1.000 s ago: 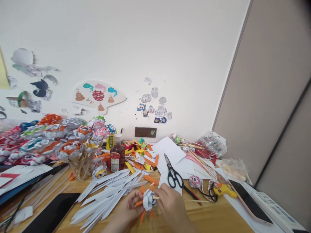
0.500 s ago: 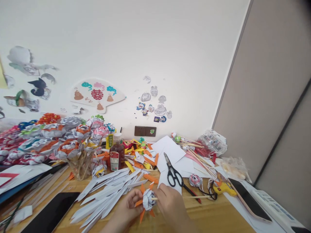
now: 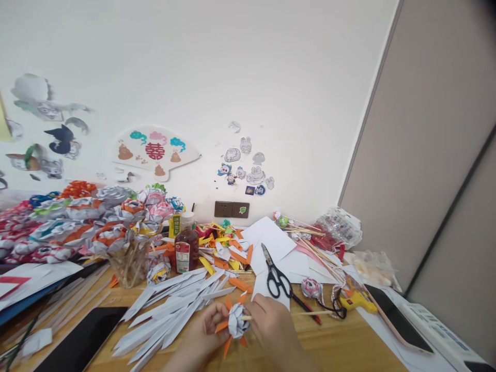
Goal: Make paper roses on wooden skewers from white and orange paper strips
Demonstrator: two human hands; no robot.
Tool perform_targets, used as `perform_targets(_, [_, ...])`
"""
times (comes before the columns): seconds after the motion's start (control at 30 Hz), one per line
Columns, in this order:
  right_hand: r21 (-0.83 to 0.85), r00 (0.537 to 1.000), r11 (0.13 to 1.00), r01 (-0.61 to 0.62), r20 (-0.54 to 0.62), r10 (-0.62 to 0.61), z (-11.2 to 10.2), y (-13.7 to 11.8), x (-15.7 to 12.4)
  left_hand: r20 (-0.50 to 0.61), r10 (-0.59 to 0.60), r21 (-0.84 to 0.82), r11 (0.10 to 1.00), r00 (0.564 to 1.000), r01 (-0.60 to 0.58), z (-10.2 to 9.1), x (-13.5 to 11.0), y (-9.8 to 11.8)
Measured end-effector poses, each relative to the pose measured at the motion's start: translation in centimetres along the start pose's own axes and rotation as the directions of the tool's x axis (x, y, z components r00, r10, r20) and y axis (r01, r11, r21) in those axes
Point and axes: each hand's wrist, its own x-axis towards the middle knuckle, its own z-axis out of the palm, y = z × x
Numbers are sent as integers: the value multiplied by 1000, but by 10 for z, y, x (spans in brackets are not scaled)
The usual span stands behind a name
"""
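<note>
Between my hands, low in the middle of the view, is a white paper flower with orange pointed petals sticking out around it. My left hand grips its petals from the left, fingers curled. On the right, my right hand is closed around the thin wooden stick at the flower's centre; the stick's long end shows past the hand. Folded white paper strips lie fanned out left of my hands. Just beyond my right hand are black-handled scissors on white paper sheets.
Finished paper flowers are heaped at the left. A jar of dark red liquid stands by orange and yellow paper pieces. A dark tablet lies front left; a yellow glue gun and a phone lie right.
Both hands stay almost in place. The flower has turned very slightly between them; nothing was let go or picked up.
</note>
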Motion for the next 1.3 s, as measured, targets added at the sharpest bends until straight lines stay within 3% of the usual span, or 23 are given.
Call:
perform_targets(0.23, [274,986,948,-165,44,159,-9,-1,4,40,-61,-101,993,997,64,-1,-2,10])
perform_targets(0.4, [345,985,926,-151,-22,169,-14,-4,5,24,-106,-187,976,994,108,-4,0,11])
perform_targets(0.53, [327,969,921,-211,-54,241,-12,-7,5,29,-113,-230,966,993,117,-5,0,11])
perform_targets(0.73, [316,990,942,-109,-55,133,-7,-5,5,171,-147,-257,948,974,188,-1,-6,19])
perform_targets(0.87, [314,988,941,-128,-38,148,-8,-5,4,210,-137,-237,953,968,187,0,-9,21])
perform_targets(1.1, [367,996,930,-28,-67,57,-11,-7,5,164,-108,-174,975,980,136,1,-9,15])
perform_targets(1.3, [342,992,937,-71,-70,101,-14,-8,7,121,-90,-121,987,989,105,1,-8,13])
